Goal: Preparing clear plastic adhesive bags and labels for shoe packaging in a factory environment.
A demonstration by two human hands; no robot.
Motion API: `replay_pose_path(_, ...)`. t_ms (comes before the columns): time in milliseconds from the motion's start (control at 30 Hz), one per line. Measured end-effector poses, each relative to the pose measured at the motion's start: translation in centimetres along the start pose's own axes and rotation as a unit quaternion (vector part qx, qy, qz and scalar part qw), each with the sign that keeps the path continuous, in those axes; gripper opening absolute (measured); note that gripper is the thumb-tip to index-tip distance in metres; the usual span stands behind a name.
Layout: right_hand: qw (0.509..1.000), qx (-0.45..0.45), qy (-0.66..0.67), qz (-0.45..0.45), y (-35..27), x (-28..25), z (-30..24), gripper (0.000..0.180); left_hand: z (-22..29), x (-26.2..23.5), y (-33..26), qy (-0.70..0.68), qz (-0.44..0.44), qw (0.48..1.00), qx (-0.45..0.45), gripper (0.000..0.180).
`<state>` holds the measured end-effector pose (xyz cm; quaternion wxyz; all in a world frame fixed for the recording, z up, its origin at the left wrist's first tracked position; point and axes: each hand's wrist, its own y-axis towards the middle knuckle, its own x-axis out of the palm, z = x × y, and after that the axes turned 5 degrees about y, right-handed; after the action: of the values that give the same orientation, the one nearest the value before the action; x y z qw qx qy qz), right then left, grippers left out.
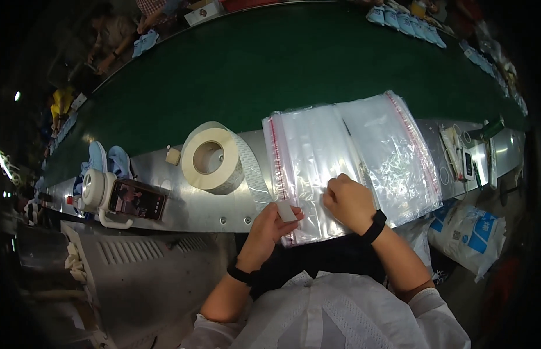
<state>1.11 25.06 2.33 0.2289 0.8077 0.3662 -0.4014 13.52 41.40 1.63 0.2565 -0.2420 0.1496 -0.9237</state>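
Observation:
My left hand (266, 231) pinches a small white label (286, 212) between thumb and fingers, over the left edge of a stack of clear plastic bags (317, 145). Just beyond that hand, a printed strip (254, 174) trails from a large label roll (192, 168) standing on the metal ledge. My right hand (349, 202) is closed, its fingers curled low over the same bags; what it holds, if anything, is hidden. A second stack of clear bags (392, 157) lies to the right, partly overlapping. Red strips run along the bags' outer edges.
A green conveyor belt (235, 70) runs beyond the metal ledge (165, 203). At left are a phone (138, 199) leaning by a white mug (95, 189) and blue shoes (97, 156). A small device (468, 164) lies at right. Other people work across the belt near shoes (404, 24).

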Motion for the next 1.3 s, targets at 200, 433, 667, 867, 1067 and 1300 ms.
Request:
replay_pose_path(200,0.997,-0.029,-0.071,-0.018,-0.5,1.8,-2.2,0.032,0.8,0.3,0.4,0.037,-0.019,0.999,-0.014,0.05)
replay_pose_path(433,0.997,-0.059,-0.004,0.047,-1.1,-1.1,1.2,0.012,4.5,-0.4,2.3,0.022,-0.109,0.985,-0.129,0.04)
replay_pose_path(667,0.953,-0.01,0.302,0.008,-2.5,-3.9,1.0,0.005,7.2,4.0,9.4,0.105,-0.158,0.969,-0.158,0.028)
replay_pose_path(867,0.954,-0.125,0.257,0.092,-2.3,-3.2,0.9,0.007,5.6,6.0,10.0,0.26,-0.128,0.948,-0.135,0.029)
replay_pose_path(1067,0.974,-0.177,0.139,0.009,-4.5,-2.4,-0.3,0.064,6.7,3.5,6.1,0.016,-0.174,0.961,-0.212,0.057)
replay_pose_path(1300,0.984,-0.115,0.132,0.039,-3.2,-1.1,0.1,0.025,6.5,0.7,-1.3,0.008,-0.106,0.991,-0.078,0.046)
